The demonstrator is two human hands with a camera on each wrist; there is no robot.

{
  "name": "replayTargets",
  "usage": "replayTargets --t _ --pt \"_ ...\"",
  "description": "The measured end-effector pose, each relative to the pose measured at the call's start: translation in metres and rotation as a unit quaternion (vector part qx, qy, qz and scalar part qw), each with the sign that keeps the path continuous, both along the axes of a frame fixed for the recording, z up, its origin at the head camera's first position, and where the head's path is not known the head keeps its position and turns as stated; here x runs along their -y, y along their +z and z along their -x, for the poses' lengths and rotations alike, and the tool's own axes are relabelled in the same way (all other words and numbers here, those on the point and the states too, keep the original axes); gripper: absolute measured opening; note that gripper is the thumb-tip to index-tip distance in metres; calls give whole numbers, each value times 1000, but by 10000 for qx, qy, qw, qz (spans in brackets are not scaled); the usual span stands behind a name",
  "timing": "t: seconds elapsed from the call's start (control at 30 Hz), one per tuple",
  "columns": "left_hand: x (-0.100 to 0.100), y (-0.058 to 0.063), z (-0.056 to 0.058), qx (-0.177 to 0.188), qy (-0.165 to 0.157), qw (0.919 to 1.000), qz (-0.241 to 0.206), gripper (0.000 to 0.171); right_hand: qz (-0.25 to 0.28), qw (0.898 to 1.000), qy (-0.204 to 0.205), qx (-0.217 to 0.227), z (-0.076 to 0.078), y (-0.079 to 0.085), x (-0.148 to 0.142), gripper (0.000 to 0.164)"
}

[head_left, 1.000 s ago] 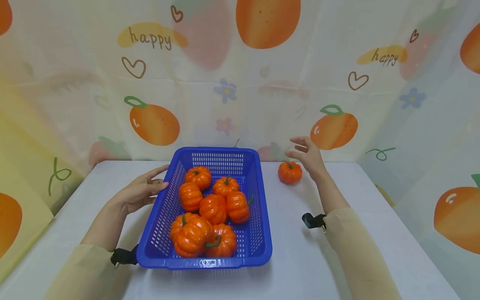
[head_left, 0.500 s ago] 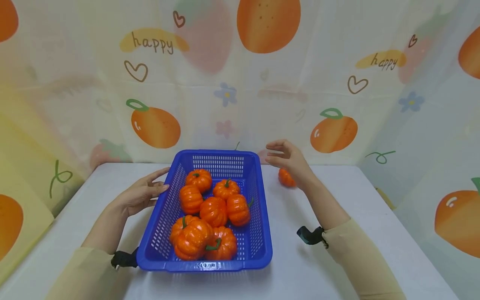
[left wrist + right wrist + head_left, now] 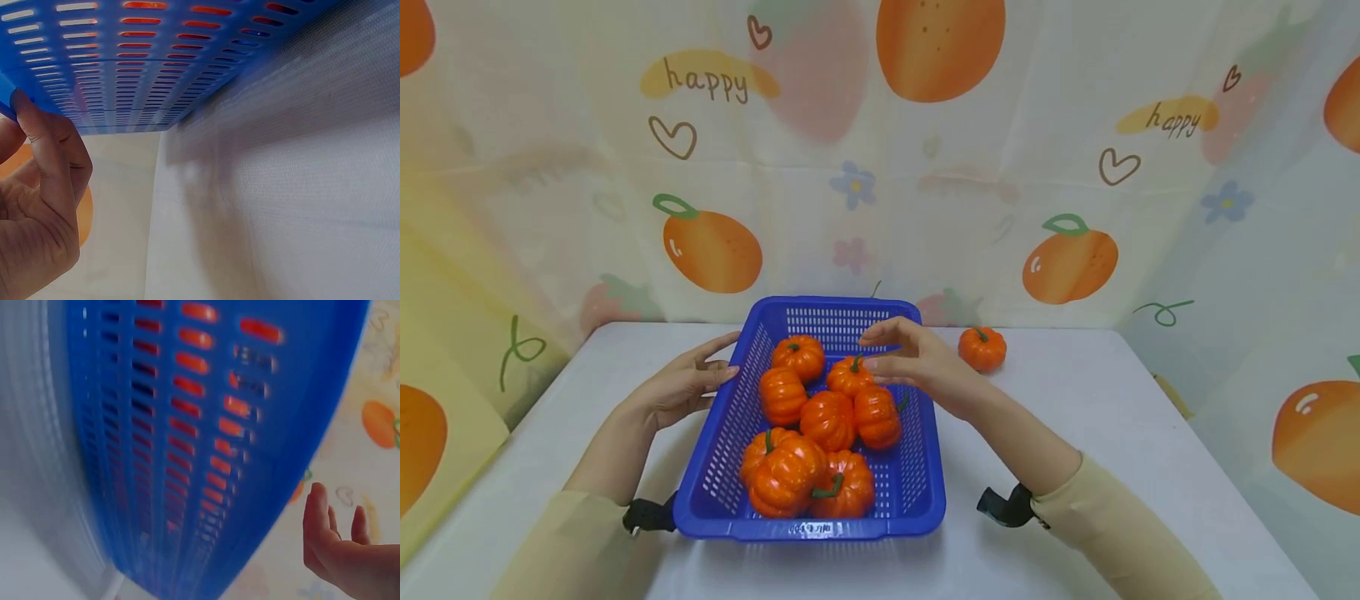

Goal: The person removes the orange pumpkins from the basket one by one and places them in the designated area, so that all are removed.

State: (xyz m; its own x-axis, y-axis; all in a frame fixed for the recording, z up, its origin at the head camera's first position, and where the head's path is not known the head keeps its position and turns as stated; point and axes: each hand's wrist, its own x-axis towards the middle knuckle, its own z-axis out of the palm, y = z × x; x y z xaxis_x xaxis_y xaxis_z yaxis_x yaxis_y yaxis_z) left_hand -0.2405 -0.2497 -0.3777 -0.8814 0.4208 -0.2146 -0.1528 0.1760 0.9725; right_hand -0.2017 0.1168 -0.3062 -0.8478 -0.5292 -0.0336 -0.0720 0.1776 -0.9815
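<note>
A blue plastic basket (image 3: 741,527) stands on the table, with several orange toy pumpkins (image 3: 827,421) lying in it. My left hand (image 3: 681,387) holds the basket's left rim, thumb tip at the edge; from the left wrist view the fingers (image 3: 44,147) are bent against the rim beside the slotted wall. Over the right side of the basket is my right hand (image 3: 925,367), its fingers loosely bent and nothing between them. It overlaps one of the pumpkins in the head view, and in the right wrist view it shows beyond the basket wall (image 3: 294,406).
One more orange pumpkin (image 3: 982,348) sits on the white table (image 3: 1075,392), right of the basket near the back edge. Behind the table hangs a fruit-print cloth (image 3: 910,242). Black straps, one (image 3: 1007,505) on the right, circle both wrists.
My right hand has moved left and down, from beside the lone pumpkin to over the basket. The left hand, the basket and the pumpkins stay in place.
</note>
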Motion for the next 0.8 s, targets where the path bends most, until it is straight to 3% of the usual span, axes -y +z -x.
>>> replayTargets --t 0.47,0.8 --pt "1 -2 0 -7 -3 10000 -74 75 -683 9938 663 568 -29 -25 51 48" --pt "-1 -1 -1 51 44 9998 -170 75 -1371 9876 700 296 -42 -34 64 48"
